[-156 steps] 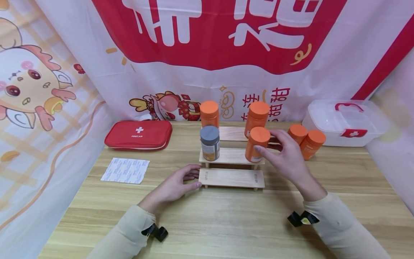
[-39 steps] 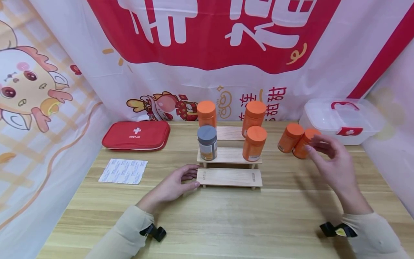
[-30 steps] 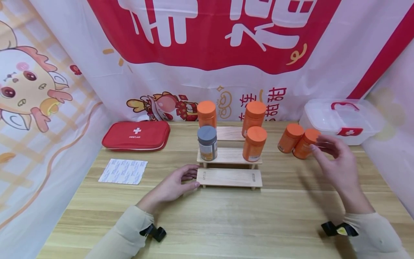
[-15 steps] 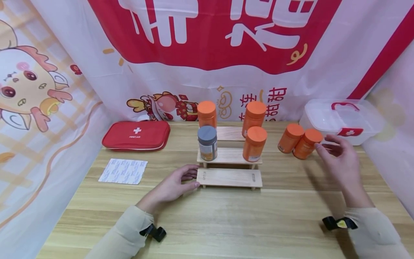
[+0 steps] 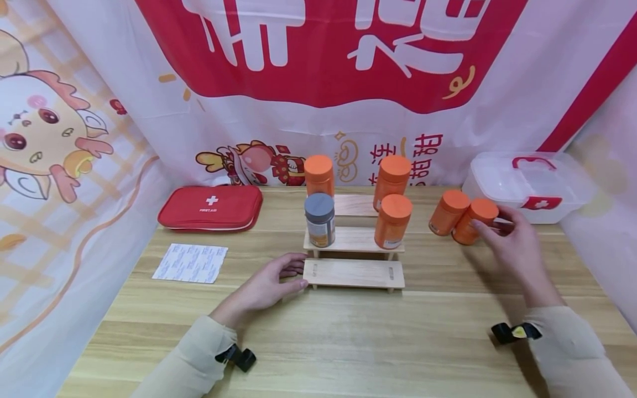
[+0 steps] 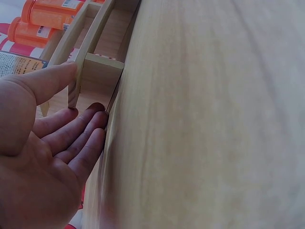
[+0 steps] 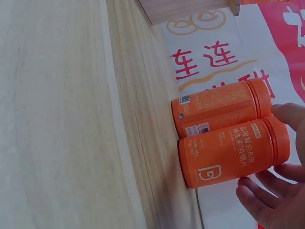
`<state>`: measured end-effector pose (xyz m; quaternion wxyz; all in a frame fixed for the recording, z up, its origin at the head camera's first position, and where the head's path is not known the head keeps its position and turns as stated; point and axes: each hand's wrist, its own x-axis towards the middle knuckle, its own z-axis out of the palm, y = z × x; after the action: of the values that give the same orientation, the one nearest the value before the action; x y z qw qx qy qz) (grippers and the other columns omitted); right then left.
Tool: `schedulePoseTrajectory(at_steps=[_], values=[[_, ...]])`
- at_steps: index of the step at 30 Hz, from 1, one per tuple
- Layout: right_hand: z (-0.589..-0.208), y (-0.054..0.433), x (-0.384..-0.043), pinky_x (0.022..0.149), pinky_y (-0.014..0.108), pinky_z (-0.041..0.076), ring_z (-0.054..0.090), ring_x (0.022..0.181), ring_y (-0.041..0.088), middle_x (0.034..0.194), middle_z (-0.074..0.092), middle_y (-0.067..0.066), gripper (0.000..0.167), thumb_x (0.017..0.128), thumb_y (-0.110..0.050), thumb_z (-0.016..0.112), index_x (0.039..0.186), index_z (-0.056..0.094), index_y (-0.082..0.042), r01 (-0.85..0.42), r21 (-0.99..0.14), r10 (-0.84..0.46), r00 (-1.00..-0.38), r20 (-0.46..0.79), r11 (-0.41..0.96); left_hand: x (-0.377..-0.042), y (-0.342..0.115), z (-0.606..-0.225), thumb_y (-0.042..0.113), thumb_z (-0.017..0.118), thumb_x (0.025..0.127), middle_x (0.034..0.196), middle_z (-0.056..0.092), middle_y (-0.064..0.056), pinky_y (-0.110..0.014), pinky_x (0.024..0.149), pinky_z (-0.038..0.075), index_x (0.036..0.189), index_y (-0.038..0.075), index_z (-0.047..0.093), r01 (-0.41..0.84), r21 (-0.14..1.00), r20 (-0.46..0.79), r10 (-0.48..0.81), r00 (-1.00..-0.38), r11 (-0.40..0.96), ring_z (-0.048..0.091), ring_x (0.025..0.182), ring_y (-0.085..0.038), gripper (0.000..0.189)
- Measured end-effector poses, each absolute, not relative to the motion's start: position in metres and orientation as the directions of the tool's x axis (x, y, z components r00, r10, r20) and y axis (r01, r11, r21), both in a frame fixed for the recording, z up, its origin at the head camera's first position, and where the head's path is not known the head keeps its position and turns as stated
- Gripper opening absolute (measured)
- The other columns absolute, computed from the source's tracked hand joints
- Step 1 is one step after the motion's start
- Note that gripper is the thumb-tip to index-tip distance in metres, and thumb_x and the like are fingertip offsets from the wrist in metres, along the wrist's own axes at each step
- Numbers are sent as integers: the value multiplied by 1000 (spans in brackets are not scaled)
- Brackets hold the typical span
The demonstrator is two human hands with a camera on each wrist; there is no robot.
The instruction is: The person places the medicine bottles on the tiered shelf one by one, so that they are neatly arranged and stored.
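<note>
My left hand [image 5: 271,284] holds the left end of the bottom step of a wooden stand [image 5: 353,273], thumb and index finger on opposite edges of the board. At the right, my right hand [image 5: 512,246] has its thumb and fingers about the cap of an orange vitamin bottle [image 7: 228,155], which stands on the table. Touching it is a second orange bottle [image 7: 217,109]. On the stand's middle step are a grey-capped bottle [image 5: 320,221] at the left and an orange bottle [image 5: 393,221] at the right. Two more orange bottles, one a back-left bottle [image 5: 319,174], stand on the top step.
A clear plastic box [image 5: 527,185] with a red handle stands behind my right hand. To the left lie a red first-aid pouch [image 5: 211,207] and a printed white packet [image 5: 191,263]. A printed cloth [image 5: 278,130] hangs behind the table.
My right hand has let go of the orange bottle on the middle step and moved right. It now grips the rightmost bottle. My left hand stays at the stand.
</note>
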<state>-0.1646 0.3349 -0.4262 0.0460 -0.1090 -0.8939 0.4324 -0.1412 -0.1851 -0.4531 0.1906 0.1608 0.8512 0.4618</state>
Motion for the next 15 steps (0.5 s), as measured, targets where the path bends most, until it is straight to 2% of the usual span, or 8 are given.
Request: schedulePoseTrajectory(at_steps=[5, 7, 9, 12, 15], values=[[-425, 334, -168, 87, 8, 54, 52, 141, 42, 164, 48, 21, 93, 100, -65, 64, 171, 30, -16, 163, -768, 235, -972, -18, 619, -141, -185, -453, 25, 75, 103, 151, 64, -12, -55, 124, 47, 159, 8, 50, 81, 845, -190, 438, -878, 528, 61, 141, -34, 63], [-426, 334, -170, 98, 24, 60, 51, 141, 43, 164, 47, 22, 92, 101, -66, 62, 171, 30, -16, 171, -760, 232, -972, -28, 628, -141, -185, -453, 25, 75, 103, 151, 64, -12, -55, 124, 47, 158, 9, 51, 76, 846, -193, 435, -879, 528, 61, 141, -34, 63], [-427, 335, -171, 107, 39, 61, 50, 141, 44, 164, 47, 24, 92, 102, -66, 61, 171, 30, -13, 180, -754, 231, -972, -38, 631, -141, -185, -453, 26, 75, 103, 151, 64, -12, -56, 124, 47, 158, 9, 51, 79, 844, -192, 437, -879, 530, 61, 141, -34, 62], [-428, 335, -173, 113, 61, 54, 49, 141, 46, 164, 47, 25, 93, 102, -66, 60, 170, 29, -10, 195, -749, 234, -971, -55, 634, -141, -185, -453, 27, 75, 103, 151, 64, -12, -56, 124, 47, 158, 9, 51, 76, 844, -195, 436, -879, 531, 61, 142, -34, 62], [-429, 335, -173, 114, 61, 54, 49, 141, 46, 164, 47, 26, 93, 102, -66, 60, 170, 29, -9, 203, -747, 238, -969, -62, 633, -142, -186, -453, 27, 75, 104, 151, 64, -11, -55, 124, 47, 158, 10, 51, 78, 843, -195, 436, -878, 533, 61, 142, -33, 62]])
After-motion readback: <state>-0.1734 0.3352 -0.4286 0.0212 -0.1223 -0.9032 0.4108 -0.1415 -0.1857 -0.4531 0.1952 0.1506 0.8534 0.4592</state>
